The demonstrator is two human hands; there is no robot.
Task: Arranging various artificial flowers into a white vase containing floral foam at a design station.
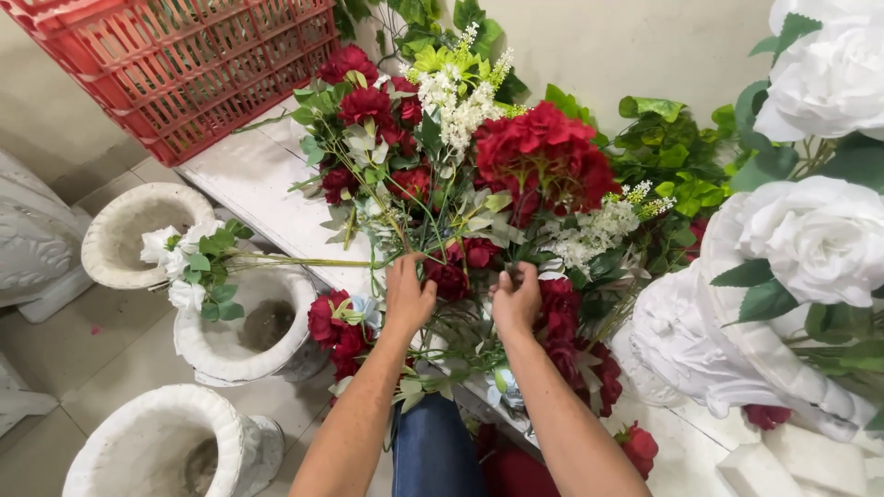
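Observation:
A large arrangement of artificial flowers (479, 184), dark red blooms with white sprigs and green leaves, lies across a white bench (249, 179). My left hand (407, 296) is pressed into the stems near the arrangement's base, fingers curled around them. Beside it, my right hand (516, 299) grips stems and leaves at the same spot. A sprig of small white flowers (189, 262) with green leaves sticks out to the left on a long stem, over a white urn.
Three white stone-like urns (138, 230) (244, 331) (170, 446) stand on the tiled floor at left. A red plastic crate (193, 60) rests on the bench's far end. Big white artificial roses (820, 235) and a white pedestal (700, 340) crowd the right. My blue-trousered knee (433, 451) is below.

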